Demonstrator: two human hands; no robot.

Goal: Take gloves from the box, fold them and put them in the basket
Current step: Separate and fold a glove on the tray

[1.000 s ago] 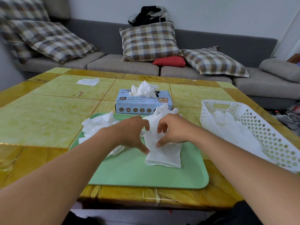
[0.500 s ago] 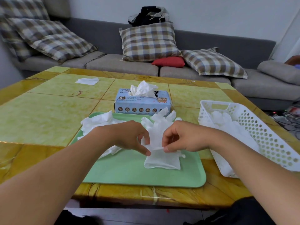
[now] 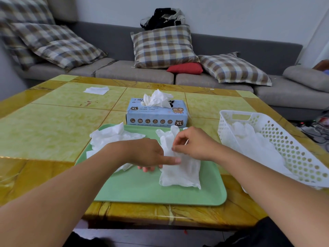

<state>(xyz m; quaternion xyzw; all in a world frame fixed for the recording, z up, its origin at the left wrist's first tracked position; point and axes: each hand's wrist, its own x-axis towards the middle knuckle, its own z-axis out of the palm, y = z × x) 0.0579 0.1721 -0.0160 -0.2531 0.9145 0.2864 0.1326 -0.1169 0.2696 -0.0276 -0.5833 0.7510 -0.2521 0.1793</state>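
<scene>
Gloves are the matter here, but the largest thing is the table (image 3: 44,132), yellow-green, with a grey sofa (image 3: 135,75) beyond its far edge. On the table's near middle lies a green tray (image 3: 142,191); to its right stands a white basket (image 3: 277,139) with gloves (image 3: 252,145) already inside. Just beyond the tray sits the blue box (image 3: 156,116), a glove (image 3: 158,99) sticking out of its top. A loose pile (image 3: 110,138) of gloves lies on the tray's far left. One glove (image 3: 179,170) lies flat on the tray's right half, cuff nearest. The left hand (image 3: 144,154) presses this glove's middle with its straight forefinger. The right hand (image 3: 194,145) pinches the glove's far part between thumb and forefinger.
</scene>
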